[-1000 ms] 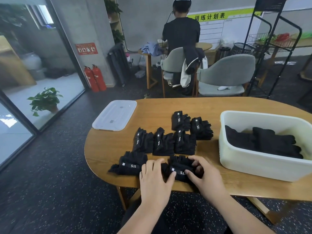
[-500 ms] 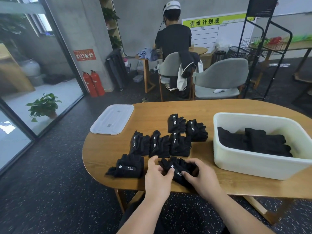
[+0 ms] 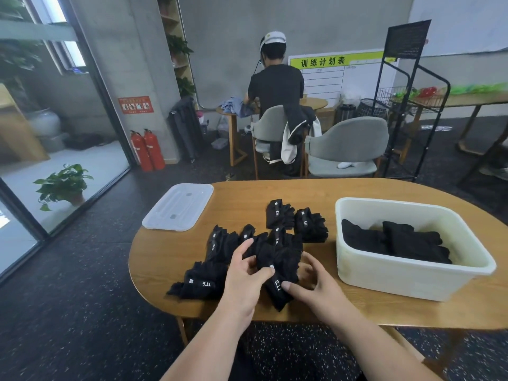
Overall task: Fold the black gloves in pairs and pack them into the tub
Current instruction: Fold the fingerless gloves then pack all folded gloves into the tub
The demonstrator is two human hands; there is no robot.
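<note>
Now lifted off the surface [image 3: 247,196]: glove pair [image 3: 277,273], pinched between left hand [image 3: 247,273] and right hand [image 3: 310,284]. Some gloves already in tub [image 3: 412,281]; about six folded bundles [image 3: 310,224] left outside, lid [image 3: 178,206] off.

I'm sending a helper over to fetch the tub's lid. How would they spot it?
On the wooden table, look at the far left end, away from the white tub. The lid lies flat there: clear, rectangular, the only non-black thing beside the gloves.
</note>
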